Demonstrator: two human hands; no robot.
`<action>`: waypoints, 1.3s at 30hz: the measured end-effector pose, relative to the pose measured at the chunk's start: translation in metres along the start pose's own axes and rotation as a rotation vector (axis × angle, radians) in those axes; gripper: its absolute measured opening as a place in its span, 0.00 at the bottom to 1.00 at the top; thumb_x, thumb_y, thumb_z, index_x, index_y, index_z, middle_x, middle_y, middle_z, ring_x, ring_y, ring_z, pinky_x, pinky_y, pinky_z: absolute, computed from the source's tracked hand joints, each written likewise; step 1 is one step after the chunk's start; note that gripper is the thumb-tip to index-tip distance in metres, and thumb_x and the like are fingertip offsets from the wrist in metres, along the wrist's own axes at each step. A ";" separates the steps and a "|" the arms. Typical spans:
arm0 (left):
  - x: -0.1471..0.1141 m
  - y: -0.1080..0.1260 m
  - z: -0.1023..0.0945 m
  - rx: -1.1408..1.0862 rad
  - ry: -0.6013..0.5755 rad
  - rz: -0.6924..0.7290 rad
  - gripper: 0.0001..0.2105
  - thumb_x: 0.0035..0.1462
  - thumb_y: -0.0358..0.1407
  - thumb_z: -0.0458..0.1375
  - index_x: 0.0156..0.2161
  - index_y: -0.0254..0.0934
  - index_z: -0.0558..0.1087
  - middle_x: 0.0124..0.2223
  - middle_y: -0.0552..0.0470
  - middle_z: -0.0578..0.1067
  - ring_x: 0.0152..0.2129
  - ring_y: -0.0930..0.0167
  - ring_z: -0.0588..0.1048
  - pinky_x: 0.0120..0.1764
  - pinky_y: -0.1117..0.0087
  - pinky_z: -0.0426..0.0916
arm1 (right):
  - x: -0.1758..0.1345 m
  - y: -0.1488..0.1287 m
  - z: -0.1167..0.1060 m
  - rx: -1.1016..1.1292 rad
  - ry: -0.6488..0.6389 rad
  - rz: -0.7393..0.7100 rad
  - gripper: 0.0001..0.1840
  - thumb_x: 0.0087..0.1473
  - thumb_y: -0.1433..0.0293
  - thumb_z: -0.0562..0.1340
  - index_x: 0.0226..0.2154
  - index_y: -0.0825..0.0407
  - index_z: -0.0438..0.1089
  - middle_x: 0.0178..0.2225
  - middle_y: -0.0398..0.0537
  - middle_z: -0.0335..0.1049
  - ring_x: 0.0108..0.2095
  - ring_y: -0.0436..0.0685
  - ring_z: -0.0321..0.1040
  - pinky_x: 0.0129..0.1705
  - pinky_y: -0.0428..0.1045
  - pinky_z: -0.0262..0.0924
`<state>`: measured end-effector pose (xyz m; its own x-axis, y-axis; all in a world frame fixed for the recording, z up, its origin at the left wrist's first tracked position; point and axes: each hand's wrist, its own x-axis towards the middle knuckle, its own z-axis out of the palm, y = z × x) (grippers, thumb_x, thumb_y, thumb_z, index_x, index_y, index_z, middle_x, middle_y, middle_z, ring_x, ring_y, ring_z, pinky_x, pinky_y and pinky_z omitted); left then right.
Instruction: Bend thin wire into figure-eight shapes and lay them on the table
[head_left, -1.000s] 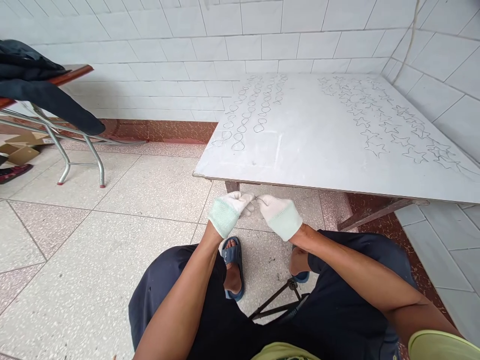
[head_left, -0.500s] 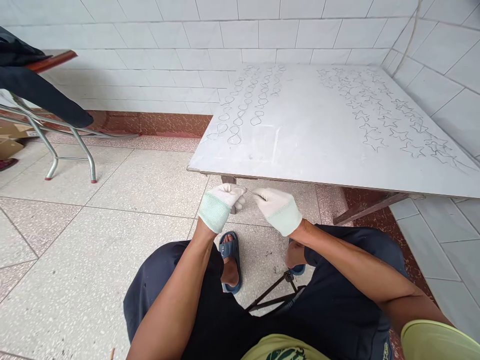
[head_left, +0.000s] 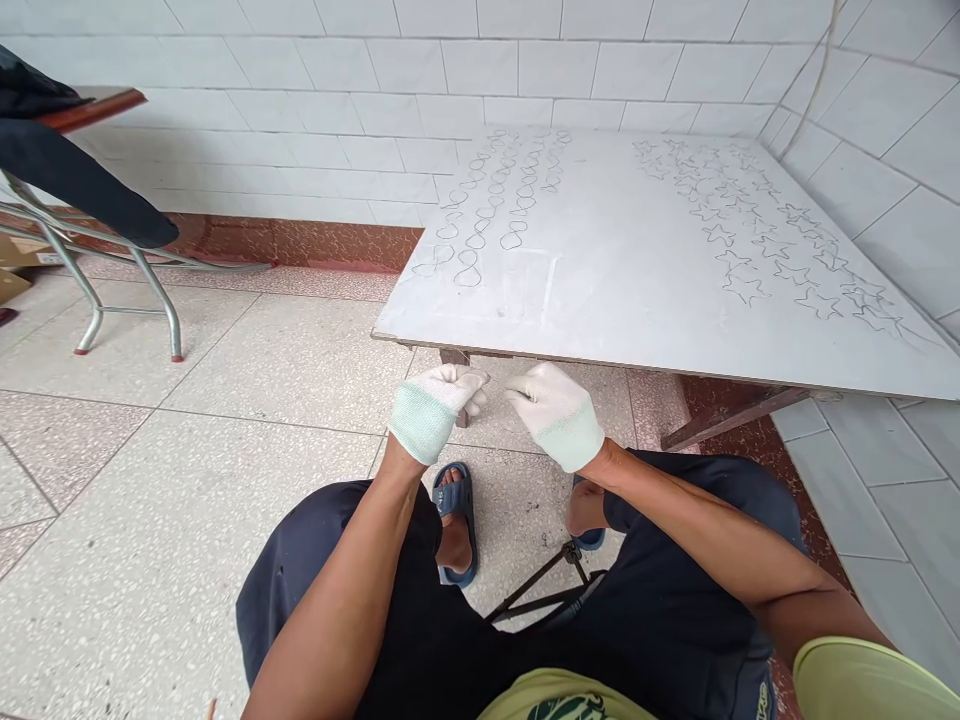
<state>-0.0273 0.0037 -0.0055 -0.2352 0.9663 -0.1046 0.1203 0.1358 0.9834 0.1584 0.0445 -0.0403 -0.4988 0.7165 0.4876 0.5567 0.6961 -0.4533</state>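
My left hand (head_left: pixel 441 402), in a white glove with a mint cuff, is closed in a pinch just off the near table edge. Facing it, a short gap away, my right hand (head_left: pixel 553 408) wears a matching glove, thumb pressed to fingers. A very thin wire (head_left: pixel 496 381) spans the gap between the fingertips; its ends are hidden or too fine to follow. On the white tabletop (head_left: pixel 615 280), rows of wire figure-eights (head_left: pixel 468 266) lie at the left. Many wire stars (head_left: pixel 744 290) are spread over the right side, some overlapping.
A wooden table leg (head_left: pixel 735 418) slants under the board at right. Between my feet in blue slippers (head_left: pixel 454 520) is a dark folding metal frame (head_left: pixel 536 588). At far left stands a metal-legged folding table (head_left: pixel 154 300) with dark cloth over it. Tiled walls (head_left: pixel 555 65) border the white table.
My hands have drawn very slightly apart, and the right hand's fingers have shifted a little upward. The view has moved slightly. The wire shapes on the table lie as before.
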 end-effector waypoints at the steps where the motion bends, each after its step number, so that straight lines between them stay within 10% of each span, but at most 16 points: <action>1: 0.000 -0.001 -0.001 -0.010 -0.010 0.003 0.15 0.48 0.47 0.69 0.26 0.38 0.75 0.26 0.49 0.80 0.20 0.72 0.71 0.24 0.70 0.64 | 0.000 0.000 0.000 0.008 -0.008 -0.007 0.14 0.70 0.70 0.63 0.33 0.49 0.82 0.32 0.46 0.75 0.39 0.56 0.69 0.43 0.50 0.59; 13: 0.003 -0.005 -0.008 0.004 -0.151 -0.034 0.16 0.51 0.48 0.67 0.26 0.37 0.76 0.22 0.51 0.76 0.19 0.74 0.69 0.24 0.72 0.65 | -0.002 0.007 -0.010 0.007 -0.062 -0.293 0.22 0.73 0.70 0.55 0.35 0.50 0.83 0.32 0.49 0.76 0.38 0.57 0.67 0.45 0.53 0.58; 32: 0.006 -0.023 -0.018 0.160 -0.545 -0.138 0.11 0.51 0.43 0.69 0.30 0.36 0.81 0.24 0.49 0.79 0.18 0.73 0.72 0.23 0.74 0.65 | 0.020 0.011 -0.035 -0.025 -0.556 -0.673 0.20 0.69 0.70 0.55 0.34 0.50 0.82 0.26 0.47 0.74 0.29 0.56 0.62 0.36 0.54 0.49; 39: 0.002 -0.024 -0.016 0.212 -0.622 -0.173 0.12 0.50 0.44 0.70 0.27 0.38 0.79 0.23 0.50 0.78 0.18 0.72 0.72 0.21 0.74 0.63 | 0.011 0.014 -0.030 0.048 -0.577 -0.605 0.18 0.69 0.69 0.57 0.36 0.48 0.84 0.30 0.46 0.77 0.33 0.56 0.64 0.39 0.53 0.52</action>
<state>-0.0460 -0.0011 -0.0272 0.3226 0.8640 -0.3865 0.3327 0.2788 0.9009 0.1808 0.0607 -0.0187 -0.9715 0.1205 0.2041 0.0614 0.9596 -0.2744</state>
